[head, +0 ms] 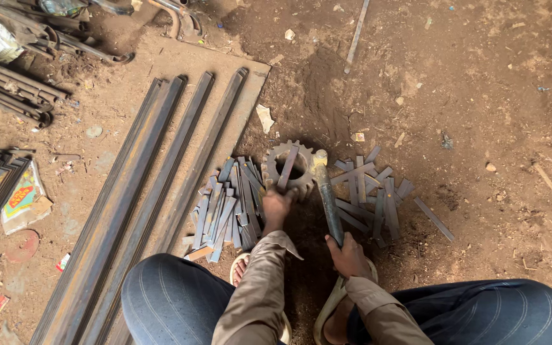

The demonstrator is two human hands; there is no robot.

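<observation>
A toothed metal gear ring [275,158] lies flat on the dirt floor in front of my knees. A short flat steel strip [287,167] rests slanted across the ring, and my left hand [278,204] grips its lower end. My right hand [347,254] is closed round the handle of a hammer [327,198], whose head sits at the ring's right edge. A pile of short steel strips [228,204] lies left of my left hand. Another scatter of strips [372,188] lies right of the hammer.
Long steel bars [142,191] lie on a board [257,83] to the left. More rods and scrap [14,83] are at the top left. A thin rod [356,35] lies at the top centre. My knees in blue trousers and sandalled feet fill the bottom.
</observation>
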